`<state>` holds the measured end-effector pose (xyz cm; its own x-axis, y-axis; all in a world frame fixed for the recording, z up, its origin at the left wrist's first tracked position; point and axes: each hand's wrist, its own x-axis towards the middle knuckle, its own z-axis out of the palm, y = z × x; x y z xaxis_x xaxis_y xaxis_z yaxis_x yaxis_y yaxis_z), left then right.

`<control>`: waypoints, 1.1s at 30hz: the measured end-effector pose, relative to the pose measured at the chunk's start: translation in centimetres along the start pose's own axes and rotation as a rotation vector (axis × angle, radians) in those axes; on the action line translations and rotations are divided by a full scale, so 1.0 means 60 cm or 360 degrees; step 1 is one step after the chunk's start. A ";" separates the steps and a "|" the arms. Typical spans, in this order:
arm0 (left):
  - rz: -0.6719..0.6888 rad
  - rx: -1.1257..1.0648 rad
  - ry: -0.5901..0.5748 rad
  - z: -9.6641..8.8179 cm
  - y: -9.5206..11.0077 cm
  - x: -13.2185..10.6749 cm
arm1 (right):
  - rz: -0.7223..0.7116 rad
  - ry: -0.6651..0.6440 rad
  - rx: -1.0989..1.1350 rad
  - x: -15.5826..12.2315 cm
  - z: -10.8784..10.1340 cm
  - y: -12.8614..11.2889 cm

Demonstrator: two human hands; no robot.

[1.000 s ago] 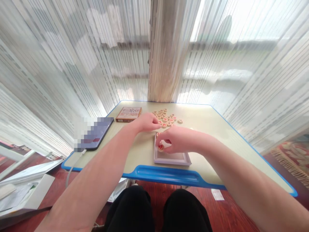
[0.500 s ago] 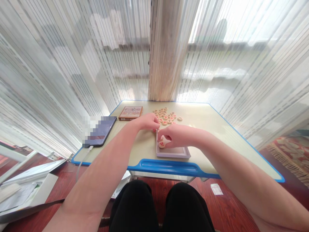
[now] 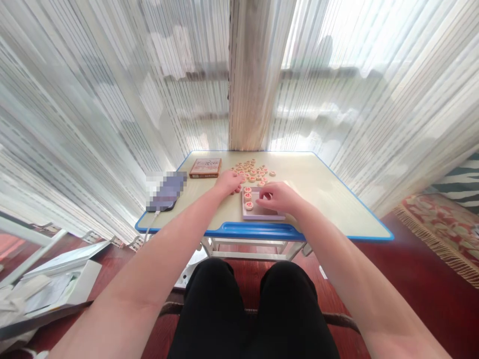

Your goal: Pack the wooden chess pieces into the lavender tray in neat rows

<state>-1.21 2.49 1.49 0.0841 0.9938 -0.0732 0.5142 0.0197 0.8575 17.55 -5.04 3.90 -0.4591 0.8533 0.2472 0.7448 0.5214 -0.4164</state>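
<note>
On the table [image 3: 329, 199], the tray [image 3: 254, 213] sits near you, your right hand [image 3: 279, 197] curls over it and your left hand [image 3: 229, 180] curls just left of it by the far round pieces [image 3: 254, 172], though I cannot tell if either hand holds one.

Sheer white curtains [image 3: 112, 99] w/ daylight, blue-rimmed desk [image 3: 318, 179], red wood floor [image 3: 404, 269], rug [image 3: 437, 219].

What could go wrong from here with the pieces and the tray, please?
1. The tray lies near the front edge of the table; a nudge from the right hand might slide it off.
2. The left hand rests by the loose pieces; a careless sweep could scatter them over the edge.
</note>
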 end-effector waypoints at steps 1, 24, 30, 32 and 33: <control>0.0072 -0.0068 0.0033 -0.001 -0.004 -0.007 | -0.0010 0.0005 -0.0034 0.002 0.002 -0.002; 0.0599 0.0237 -0.0188 -0.016 -0.021 -0.020 | -0.0035 -0.0309 -0.0322 0.033 -0.010 -0.011; 0.0590 0.0200 -0.0130 -0.009 -0.025 -0.008 | 0.0044 -0.0457 -0.0050 0.045 -0.035 -0.002; 0.0568 0.0122 -0.0152 -0.007 -0.026 0.000 | 0.0042 -0.0488 -0.0069 0.040 -0.035 0.000; 0.0560 0.0098 -0.0168 -0.007 -0.026 0.003 | 0.0025 -0.0502 -0.0075 0.037 -0.034 0.000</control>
<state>-2.35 2.69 0.34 0.3508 0.9217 0.1656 0.4884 -0.3310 0.8074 17.49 -3.12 6.23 -0.5694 0.8208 -0.0455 0.7713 0.5142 -0.3751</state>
